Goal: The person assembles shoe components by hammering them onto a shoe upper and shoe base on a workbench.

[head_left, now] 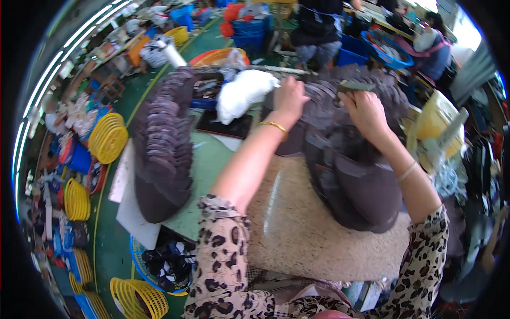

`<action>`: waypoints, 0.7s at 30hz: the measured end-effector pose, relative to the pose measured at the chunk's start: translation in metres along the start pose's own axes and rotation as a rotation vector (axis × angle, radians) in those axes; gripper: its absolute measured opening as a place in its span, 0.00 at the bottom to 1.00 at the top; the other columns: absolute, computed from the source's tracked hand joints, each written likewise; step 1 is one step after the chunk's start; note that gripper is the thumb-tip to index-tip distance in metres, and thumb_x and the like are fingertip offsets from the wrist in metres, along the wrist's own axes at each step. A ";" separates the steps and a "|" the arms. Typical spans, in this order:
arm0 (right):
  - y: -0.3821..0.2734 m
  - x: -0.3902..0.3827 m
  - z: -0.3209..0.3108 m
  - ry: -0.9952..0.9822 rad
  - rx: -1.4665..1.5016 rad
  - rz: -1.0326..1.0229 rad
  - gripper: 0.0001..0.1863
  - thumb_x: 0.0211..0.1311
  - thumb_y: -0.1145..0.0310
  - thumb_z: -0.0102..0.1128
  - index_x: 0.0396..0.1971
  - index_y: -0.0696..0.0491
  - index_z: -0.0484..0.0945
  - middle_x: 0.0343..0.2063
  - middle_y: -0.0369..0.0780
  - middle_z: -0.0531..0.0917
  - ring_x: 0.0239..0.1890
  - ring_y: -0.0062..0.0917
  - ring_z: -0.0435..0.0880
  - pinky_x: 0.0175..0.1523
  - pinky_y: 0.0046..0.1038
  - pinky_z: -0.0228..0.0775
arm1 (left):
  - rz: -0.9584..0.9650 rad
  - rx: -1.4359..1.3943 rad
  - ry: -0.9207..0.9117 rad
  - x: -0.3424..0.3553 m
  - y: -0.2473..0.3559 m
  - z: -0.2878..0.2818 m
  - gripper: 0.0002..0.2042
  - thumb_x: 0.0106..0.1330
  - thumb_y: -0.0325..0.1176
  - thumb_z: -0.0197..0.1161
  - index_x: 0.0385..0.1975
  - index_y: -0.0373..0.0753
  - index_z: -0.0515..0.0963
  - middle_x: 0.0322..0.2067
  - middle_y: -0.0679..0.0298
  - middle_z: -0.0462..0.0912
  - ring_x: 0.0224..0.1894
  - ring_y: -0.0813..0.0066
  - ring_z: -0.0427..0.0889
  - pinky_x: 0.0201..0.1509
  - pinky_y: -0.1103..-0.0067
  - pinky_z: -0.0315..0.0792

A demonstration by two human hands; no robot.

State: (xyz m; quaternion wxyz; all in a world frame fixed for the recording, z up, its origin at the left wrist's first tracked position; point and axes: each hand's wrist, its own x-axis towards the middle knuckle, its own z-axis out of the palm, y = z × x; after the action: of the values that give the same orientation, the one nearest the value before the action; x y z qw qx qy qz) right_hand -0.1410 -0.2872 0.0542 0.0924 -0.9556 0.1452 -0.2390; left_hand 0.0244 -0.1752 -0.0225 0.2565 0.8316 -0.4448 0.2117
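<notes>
My left hand (289, 98) rests fingers-down on the far end of a long stack of dark grey-brown cut pieces (350, 175) that runs across the speckled worktable (308, 228). My right hand (365, 109) grips one piece at the top of the same stack, near its far end, with the fingers curled over its edge. A second long overlapping row of the same dark pieces (162, 143) lies to the left on the green table part. A white crumpled bag (241, 93) sits just left of my left hand.
A dark flat tablet-like thing (223, 126) lies under the white bag. A blue basket of dark straps (164, 263) and several yellow baskets (108, 137) stand on the floor at left. Other people work at the far tables (319, 32). A yellow machine part (438, 125) stands at right.
</notes>
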 end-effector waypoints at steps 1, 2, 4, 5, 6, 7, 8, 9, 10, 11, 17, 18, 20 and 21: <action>0.009 0.021 0.015 -0.001 0.056 0.042 0.16 0.61 0.58 0.54 0.34 0.58 0.78 0.29 0.53 0.81 0.34 0.49 0.81 0.38 0.45 0.74 | 0.014 -0.016 0.040 0.004 0.003 0.004 0.14 0.48 0.35 0.71 0.32 0.39 0.78 0.36 0.55 0.76 0.44 0.57 0.75 0.47 0.68 0.71; 0.005 0.037 0.022 -0.022 0.081 0.091 0.17 0.59 0.58 0.55 0.34 0.58 0.78 0.32 0.54 0.81 0.36 0.50 0.81 0.41 0.45 0.74 | 0.009 -0.076 -0.023 0.009 -0.002 0.003 0.12 0.46 0.34 0.72 0.29 0.40 0.77 0.33 0.57 0.76 0.43 0.56 0.75 0.46 0.68 0.71; 0.020 0.064 0.049 -0.082 0.056 0.087 0.17 0.59 0.57 0.55 0.35 0.58 0.78 0.33 0.54 0.81 0.38 0.50 0.81 0.43 0.45 0.74 | 0.085 -0.193 -0.010 0.013 -0.005 -0.006 0.12 0.46 0.33 0.72 0.27 0.39 0.77 0.30 0.57 0.77 0.39 0.57 0.76 0.43 0.68 0.72; 0.018 0.071 0.057 -0.154 0.017 0.098 0.18 0.58 0.57 0.55 0.35 0.58 0.78 0.35 0.54 0.81 0.40 0.50 0.80 0.45 0.45 0.73 | 0.142 -0.212 0.026 0.008 -0.010 -0.015 0.12 0.46 0.32 0.72 0.27 0.38 0.76 0.28 0.56 0.77 0.38 0.57 0.77 0.41 0.68 0.72; 0.017 0.075 0.062 -0.156 0.032 0.082 0.18 0.58 0.57 0.55 0.35 0.58 0.78 0.35 0.54 0.81 0.40 0.50 0.80 0.45 0.45 0.73 | 0.085 -0.298 -0.064 0.008 -0.017 -0.027 0.11 0.48 0.31 0.71 0.28 0.37 0.76 0.29 0.56 0.78 0.35 0.56 0.78 0.39 0.68 0.72; 0.017 0.075 0.064 -0.193 -0.003 0.092 0.18 0.58 0.56 0.55 0.35 0.58 0.79 0.37 0.55 0.81 0.41 0.50 0.80 0.46 0.45 0.73 | -0.019 -0.392 -0.164 0.006 -0.016 -0.045 0.09 0.51 0.30 0.69 0.28 0.37 0.75 0.30 0.55 0.79 0.33 0.58 0.79 0.37 0.71 0.72; 0.008 0.075 0.069 -0.237 -0.040 0.095 0.19 0.58 0.56 0.54 0.36 0.58 0.79 0.38 0.55 0.80 0.43 0.50 0.79 0.48 0.45 0.72 | -0.003 -0.451 -0.165 -0.001 -0.028 -0.058 0.09 0.53 0.30 0.68 0.29 0.36 0.75 0.31 0.57 0.80 0.32 0.63 0.80 0.37 0.73 0.73; 0.001 0.076 0.072 -0.247 -0.036 0.084 0.19 0.58 0.56 0.54 0.36 0.58 0.79 0.38 0.55 0.80 0.43 0.50 0.79 0.48 0.45 0.72 | 0.016 -0.513 -0.163 -0.008 -0.040 -0.072 0.08 0.55 0.29 0.66 0.30 0.36 0.74 0.31 0.58 0.80 0.31 0.67 0.80 0.38 0.74 0.73; -0.003 0.076 0.065 -0.253 -0.070 0.061 0.19 0.58 0.56 0.54 0.36 0.58 0.79 0.38 0.55 0.80 0.43 0.50 0.79 0.48 0.45 0.72 | 0.027 -0.650 -0.173 -0.014 -0.041 -0.092 0.09 0.58 0.28 0.64 0.36 0.35 0.73 0.30 0.63 0.79 0.32 0.76 0.78 0.39 0.78 0.73; -0.005 0.076 0.056 -0.255 -0.103 0.047 0.19 0.58 0.57 0.53 0.36 0.58 0.80 0.38 0.55 0.80 0.43 0.51 0.79 0.48 0.44 0.73 | 0.043 -0.662 -0.214 -0.019 -0.036 -0.122 0.12 0.60 0.26 0.61 0.42 0.35 0.71 0.34 0.65 0.78 0.37 0.79 0.77 0.42 0.80 0.73; -0.066 0.035 -0.033 -0.307 0.457 -0.033 0.16 0.59 0.60 0.56 0.26 0.60 0.77 0.26 0.44 0.83 0.23 0.28 0.80 0.29 0.30 0.71 | 0.462 -0.709 -0.425 -0.069 0.011 -0.267 0.18 0.56 0.17 0.51 0.46 0.38 0.78 0.43 0.62 0.76 0.46 0.73 0.75 0.53 0.78 0.68; -0.085 0.009 -0.049 -0.372 0.641 0.027 0.15 0.60 0.60 0.56 0.27 0.59 0.76 0.25 0.40 0.82 0.20 0.22 0.74 0.27 0.25 0.66 | 0.487 -0.772 -0.474 -0.080 0.021 -0.276 0.17 0.56 0.17 0.52 0.44 0.38 0.80 0.42 0.62 0.76 0.45 0.73 0.75 0.50 0.78 0.69; -0.114 -0.044 -0.081 -0.534 0.850 0.134 0.13 0.61 0.61 0.57 0.30 0.58 0.76 0.23 0.35 0.81 0.18 0.14 0.67 0.24 0.19 0.60 | 0.435 -0.904 -0.587 -0.108 0.045 -0.288 0.15 0.55 0.16 0.54 0.40 0.37 0.81 0.40 0.62 0.76 0.42 0.74 0.75 0.46 0.80 0.69; -0.121 -0.069 -0.090 -0.635 0.866 0.205 0.12 0.61 0.62 0.57 0.31 0.58 0.76 0.23 0.34 0.80 0.18 0.13 0.65 0.23 0.19 0.59 | 0.359 -0.994 -0.661 -0.120 0.056 -0.287 0.14 0.54 0.17 0.55 0.38 0.36 0.82 0.39 0.62 0.76 0.40 0.74 0.76 0.43 0.80 0.69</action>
State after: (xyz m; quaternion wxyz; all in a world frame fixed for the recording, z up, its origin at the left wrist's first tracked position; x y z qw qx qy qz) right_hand -0.2149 -0.1612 0.1326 0.5394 -0.8365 0.0910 0.0334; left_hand -0.1205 0.0507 0.1441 0.4220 0.5467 -0.6789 -0.2493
